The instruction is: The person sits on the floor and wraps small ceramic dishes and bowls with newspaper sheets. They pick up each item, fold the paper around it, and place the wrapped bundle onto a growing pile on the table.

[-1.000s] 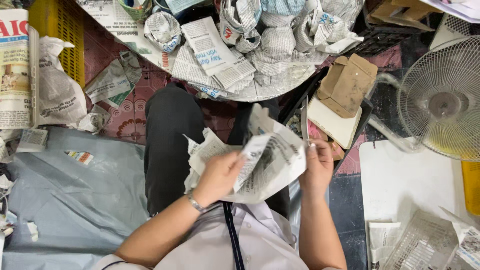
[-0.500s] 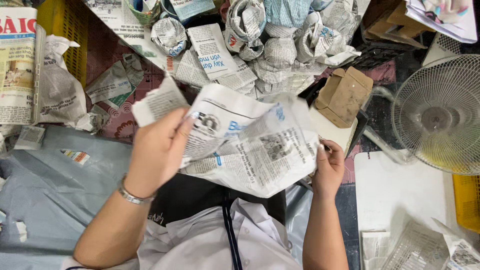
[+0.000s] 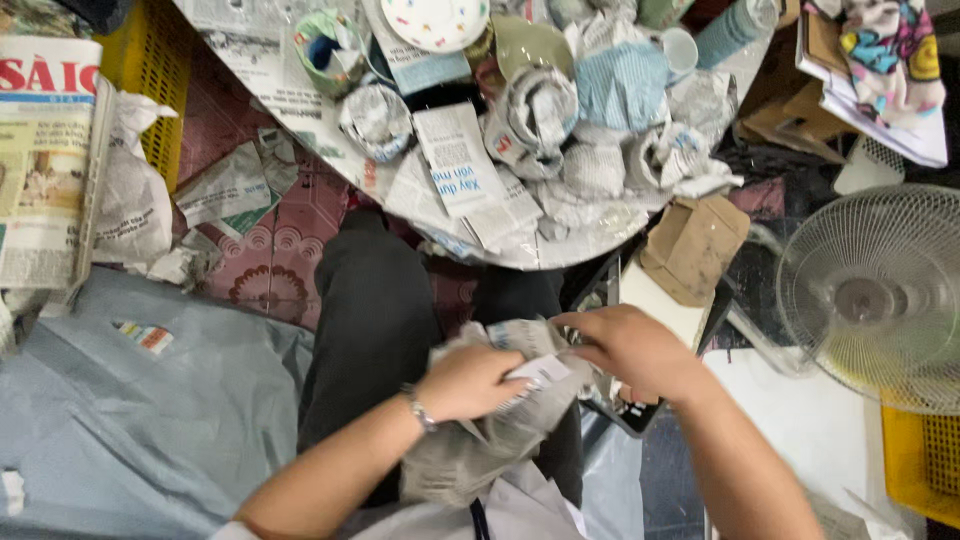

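In the head view both my hands press on a bundle of crumpled newspaper (image 3: 480, 440) in my lap. My left hand (image 3: 468, 382), with a metal bracelet at the wrist, grips the bundle's left side. My right hand (image 3: 628, 348) closes over its top right. Whatever the paper wraps is hidden inside. My dark trouser legs (image 3: 372, 330) stretch away under the bundle.
A round table (image 3: 300, 118) ahead carries several newspaper-wrapped bundles (image 3: 535, 105), cups and a spotted white bowl (image 3: 435, 20). A stack of newspapers (image 3: 45, 150) and a yellow crate (image 3: 160, 100) lie left, a grey sheet (image 3: 130, 400) below. A fan (image 3: 880, 295) and cardboard box (image 3: 695, 245) stand right.
The newspaper sheet was spread wide between my raised hands half a second ago. Now it is folded down into a tight bundle in my lap, with both hands close together on it.
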